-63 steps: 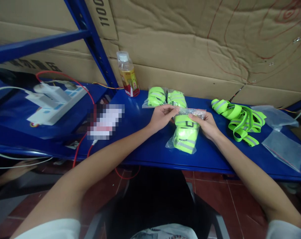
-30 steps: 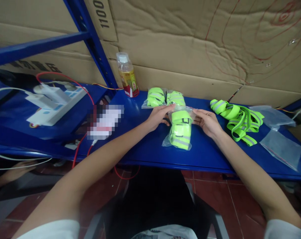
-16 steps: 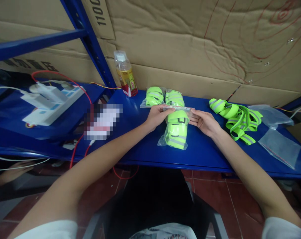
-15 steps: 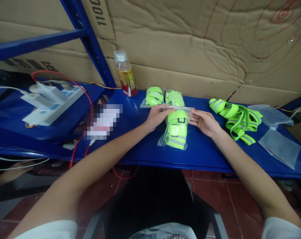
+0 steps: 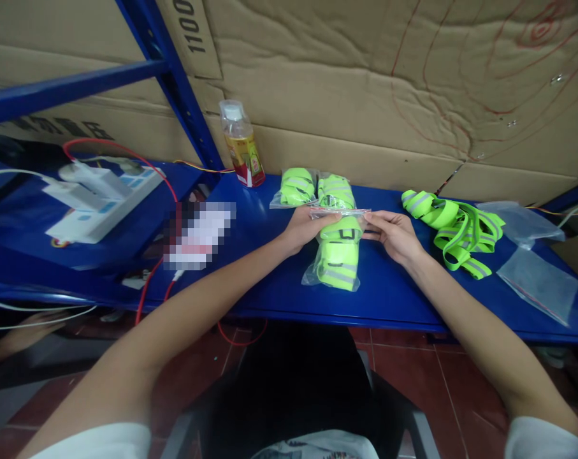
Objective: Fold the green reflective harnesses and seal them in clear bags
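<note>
A clear zip bag [image 5: 309,275] holds a rolled neon-yellow reflective strap [image 5: 339,261] with a dark buckle. My left hand [image 5: 304,228] pinches the left end of the bag's red-lined zip edge, thumb stretched along it. The right end of that edge is between the thumb and fingers of my right hand [image 5: 391,234]. Just behind lie two more bagged straps, one at the left [image 5: 297,187] and one at the right [image 5: 335,190], the latter partly covered by the held bag's top.
Loose neon straps [image 5: 454,226] lie to the right, beside flat zip bags [image 5: 540,284]. A drink bottle [image 5: 243,146] stands by the cardboard wall. Leftward are a blurred-out white item [image 5: 200,236], a red cable [image 5: 150,290] and a power strip [image 5: 102,207]. Another person's hand [image 5: 35,328] shows at lower left.
The zip edge has tilted and bunched slightly between my fingers, and my right hand has shifted a little left. Both hands keep their hold on the bag.
</note>
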A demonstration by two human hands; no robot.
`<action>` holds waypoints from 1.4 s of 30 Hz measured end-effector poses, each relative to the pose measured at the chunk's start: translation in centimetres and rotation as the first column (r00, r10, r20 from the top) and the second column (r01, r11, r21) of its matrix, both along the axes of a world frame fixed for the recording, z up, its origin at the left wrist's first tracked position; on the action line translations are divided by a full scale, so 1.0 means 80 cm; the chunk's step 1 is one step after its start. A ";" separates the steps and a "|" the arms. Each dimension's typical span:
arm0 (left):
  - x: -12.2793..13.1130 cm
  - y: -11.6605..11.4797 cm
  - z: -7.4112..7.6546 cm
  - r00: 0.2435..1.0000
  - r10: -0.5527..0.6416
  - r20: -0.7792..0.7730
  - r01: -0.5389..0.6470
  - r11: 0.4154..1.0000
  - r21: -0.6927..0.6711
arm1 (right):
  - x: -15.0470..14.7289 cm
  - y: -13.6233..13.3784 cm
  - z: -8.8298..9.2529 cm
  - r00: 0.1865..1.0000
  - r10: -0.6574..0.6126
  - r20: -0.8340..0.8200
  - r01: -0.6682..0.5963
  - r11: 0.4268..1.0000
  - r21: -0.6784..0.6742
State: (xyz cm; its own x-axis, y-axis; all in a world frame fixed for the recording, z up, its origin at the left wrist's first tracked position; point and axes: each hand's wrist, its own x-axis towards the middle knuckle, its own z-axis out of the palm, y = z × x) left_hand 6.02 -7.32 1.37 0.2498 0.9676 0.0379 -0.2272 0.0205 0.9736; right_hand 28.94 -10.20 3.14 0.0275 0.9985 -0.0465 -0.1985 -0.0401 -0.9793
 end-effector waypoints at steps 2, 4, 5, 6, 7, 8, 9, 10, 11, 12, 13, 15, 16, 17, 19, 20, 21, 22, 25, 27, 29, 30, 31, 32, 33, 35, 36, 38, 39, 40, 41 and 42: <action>-0.001 0.000 -0.001 1.000 0.001 -0.002 -0.001 1.000 0.018 | 0.000 -0.001 0.001 1.000 0.000 0.003 0.000 1.000 0.005; -0.001 0.001 -0.002 1.000 -0.012 -0.013 0.013 0.998 0.056 | 0.000 -0.002 0.004 1.000 0.011 0.013 -0.011 1.000 0.001; -0.002 0.001 -0.003 0.999 -0.017 -0.028 0.019 0.996 0.081 | 0.000 -0.003 0.005 0.999 0.025 0.022 -0.024 1.000 -0.009; -0.003 0.001 -0.003 0.999 -0.020 -0.048 0.025 0.994 0.106 | -0.001 -0.004 0.006 0.998 0.045 0.036 -0.044 0.999 -0.022; -0.003 0.001 -0.003 0.997 -0.021 -0.070 0.030 0.991 0.128 | -0.001 -0.006 0.006 0.996 0.069 0.052 -0.067 0.997 -0.035; -0.004 0.000 -0.003 0.996 -0.020 -0.091 0.033 0.989 0.144 | -0.002 -0.007 0.006 0.994 0.089 0.070 -0.087 0.995 -0.043; -0.004 0.000 -0.003 0.994 -0.021 -0.106 0.037 0.988 0.152 | -0.002 -0.008 0.007 0.991 0.104 0.088 -0.101 0.994 -0.043; -0.004 -0.001 -0.002 0.993 -0.027 -0.113 0.044 0.987 0.153 | -0.003 -0.008 0.006 0.989 0.109 0.102 -0.106 0.994 -0.033; -0.004 -0.001 -0.001 0.993 -0.037 -0.113 0.053 0.988 0.148 | -0.003 -0.008 0.006 0.988 0.102 0.112 -0.101 0.995 -0.014; -0.004 -0.001 0.000 0.993 -0.044 -0.112 0.059 0.989 0.138 | -0.003 -0.008 0.006 0.989 0.085 0.118 -0.087 0.996 0.011; -0.004 -0.001 0.001 0.993 -0.044 -0.112 0.058 0.990 0.127 | -0.002 -0.008 0.007 0.990 0.067 0.124 -0.072 0.997 0.036; -0.005 0.002 0.002 0.994 -0.008 -0.111 0.022 0.992 0.122 | 0.000 -0.008 0.008 0.990 0.038 0.139 -0.049 0.996 0.080; -0.006 0.004 0.002 0.994 0.021 -0.111 -0.006 0.992 0.129 | 0.001 -0.007 0.009 0.988 0.032 0.149 -0.047 0.994 0.094; -0.006 0.005 0.002 0.993 0.046 -0.111 -0.031 0.990 0.139 | 0.002 -0.008 0.010 0.986 0.037 0.161 -0.053 0.994 0.097; -0.008 0.008 0.001 0.992 0.075 -0.103 -0.058 0.985 0.161 | 0.003 -0.008 0.012 0.981 0.070 0.179 -0.082 0.995 0.064; -0.009 0.008 0.001 0.992 0.076 -0.101 -0.058 0.984 0.168 | 0.003 -0.009 0.013 0.979 0.090 0.184 -0.098 0.995 0.035; -0.009 0.008 0.001 0.992 0.068 -0.102 -0.049 0.984 0.172 | 0.002 -0.010 0.013 0.976 0.110 0.188 -0.113 0.994 0.004; -0.009 0.007 0.001 0.993 0.057 -0.103 -0.038 0.984 0.175 | 0.001 -0.010 0.013 0.973 0.126 0.193 -0.124 0.992 -0.021; -0.008 0.004 0.002 0.996 0.024 -0.092 -0.007 0.983 0.183 | -0.001 -0.011 0.011 0.965 0.141 0.220 -0.143 0.990 -0.009; -0.008 0.002 0.002 0.997 0.014 -0.076 0.000 0.984 0.178 | -0.002 -0.011 0.010 0.962 0.133 0.240 -0.149 0.988 0.049; -0.009 0.002 0.003 0.998 0.003 -0.067 0.007 0.988 0.152 | -0.002 -0.011 0.011 0.960 0.123 0.251 -0.152 0.984 0.098; -0.009 0.001 0.003 0.998 -0.008 -0.064 0.016 0.991 0.134 | -0.002 -0.012 0.012 0.959 0.122 0.256 -0.154 0.982 0.107; -0.008 0.000 0.003 0.998 -0.021 -0.062 0.028 0.993 0.116 | -0.002 -0.012 0.013 0.957 0.126 0.261 -0.157 0.982 0.102; -0.008 -0.001 0.003 0.997 -0.037 -0.062 0.043 0.994 0.103 | -0.003 -0.013 0.014 0.954 0.132 0.268 -0.161 0.983 0.088; -0.007 -0.002 0.003 0.997 -0.052 -0.063 0.058 0.994 0.093 | -0.005 -0.014 0.015 0.951 0.137 0.277 -0.162 0.984 0.072; -0.005 -0.004 0.002 0.994 -0.085 -0.075 0.091 0.993 0.080 | -0.008 -0.015 0.015 0.944 0.134 0.302 -0.162 0.984 0.069; -0.004 -0.005 0.001 0.991 -0.102 -0.083 0.108 0.992 0.072 | -0.009 -0.015 0.014 0.939 0.134 0.317 -0.167 0.983 0.081; -0.002 -0.005 0.000 0.987 -0.138 -0.082 0.141 0.989 0.037 | -0.010 -0.016 0.014 0.930 0.135 0.343 -0.185 0.975 0.118; -0.001 -0.005 0.000 0.985 -0.160 -0.067 0.161 0.987 0.007 | -0.009 -0.015 0.013 0.927 0.134 0.351 -0.192 0.972 0.136; -0.001 -0.005 0.001 0.983 -0.180 -0.044 0.179 0.984 -0.026 | -0.008 -0.015 0.014 0.926 0.127 0.356 -0.192 0.970 0.152; -0.001 -0.004 0.001 0.982 -0.187 -0.018 0.186 0.981 -0.052 | -0.005 -0.015 0.014 0.927 0.117 0.358 -0.186 0.968 0.166; -0.001 -0.004 0.002 0.983 -0.183 0.005 0.183 0.981 -0.068 | -0.003 -0.014 0.015 0.928 0.109 0.357 -0.181 0.968 0.175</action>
State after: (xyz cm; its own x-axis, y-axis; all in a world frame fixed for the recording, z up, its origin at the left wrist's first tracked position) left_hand 5.91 -7.64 1.51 0.4226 0.9059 -0.0266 -0.2124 0.1275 0.9688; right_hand 28.73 -11.34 4.33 -0.1403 0.9799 0.1416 0.1432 0.1616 -0.9764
